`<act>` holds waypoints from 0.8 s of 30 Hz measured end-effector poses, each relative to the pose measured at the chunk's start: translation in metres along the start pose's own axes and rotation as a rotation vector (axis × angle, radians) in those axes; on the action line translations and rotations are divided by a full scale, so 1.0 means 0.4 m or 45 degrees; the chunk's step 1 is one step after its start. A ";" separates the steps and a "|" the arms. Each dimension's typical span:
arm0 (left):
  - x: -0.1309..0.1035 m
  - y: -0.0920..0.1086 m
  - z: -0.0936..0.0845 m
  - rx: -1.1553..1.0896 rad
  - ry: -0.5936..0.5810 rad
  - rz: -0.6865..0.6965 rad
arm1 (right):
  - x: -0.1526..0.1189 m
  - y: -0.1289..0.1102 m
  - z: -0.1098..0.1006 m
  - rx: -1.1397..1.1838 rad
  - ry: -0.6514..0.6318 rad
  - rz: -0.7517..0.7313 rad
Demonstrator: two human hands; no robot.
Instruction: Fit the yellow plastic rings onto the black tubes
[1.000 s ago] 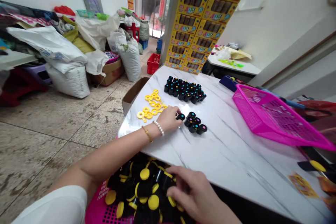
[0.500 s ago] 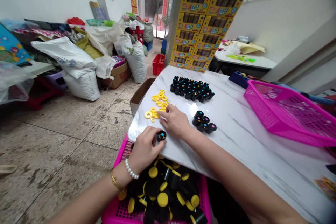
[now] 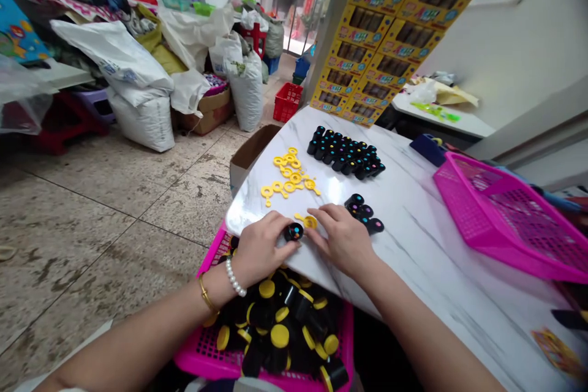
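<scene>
My left hand (image 3: pixel 257 249), with a pearl bracelet and a gold bangle at the wrist, is closed around a small black tube (image 3: pixel 294 232) near the table's front corner. Small blue and orange bits show in the tube's top. Just to its right, my right hand (image 3: pixel 346 237) pinches a yellow ring with a tab (image 3: pixel 310 222), its edge close to the tube. Beyond both hands lie several more yellow tabbed rings (image 3: pixel 296 178). A small cluster of black tubes (image 3: pixel 362 211) stands by my right fingers, and a larger upright group (image 3: pixel 345 152) is farther back.
Below the table edge, a pink basket (image 3: pixel 350 337) holds black tubes with yellow caps (image 3: pixel 279 335). An empty-looking pink basket (image 3: pixel 496 226) rests at the right of the marble-patterned table (image 3: pixel 413 257). Yellow boxes (image 3: pixel 367 61) are stacked at the back; white sacks (image 3: pixel 138 104) stand left.
My right hand has drawn back from the yellow rings with one of them and come beside the tube. My left hand still holds the tube. The view has shifted slightly.
</scene>
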State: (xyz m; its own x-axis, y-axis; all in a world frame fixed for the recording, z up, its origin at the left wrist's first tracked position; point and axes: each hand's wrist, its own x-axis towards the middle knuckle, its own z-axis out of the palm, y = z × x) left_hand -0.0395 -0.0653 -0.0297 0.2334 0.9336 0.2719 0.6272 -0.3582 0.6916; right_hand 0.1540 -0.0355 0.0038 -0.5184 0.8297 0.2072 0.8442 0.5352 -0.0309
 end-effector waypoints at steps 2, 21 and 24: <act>-0.005 0.005 -0.001 0.024 -0.005 0.000 | 0.028 -0.003 -0.007 0.002 -0.126 -0.006; -0.033 0.023 0.010 0.109 -0.028 0.057 | -0.119 0.001 -0.037 1.045 0.104 0.711; -0.041 0.027 0.015 0.138 -0.053 0.094 | -0.106 -0.031 -0.030 1.482 0.083 0.696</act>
State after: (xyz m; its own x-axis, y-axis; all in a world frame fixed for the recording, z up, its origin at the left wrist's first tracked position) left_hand -0.0321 -0.0842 -0.0306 0.3113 0.9050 0.2900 0.6831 -0.4252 0.5937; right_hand 0.1672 -0.0793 0.0069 -0.1090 0.9924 -0.0563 0.3112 -0.0197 -0.9501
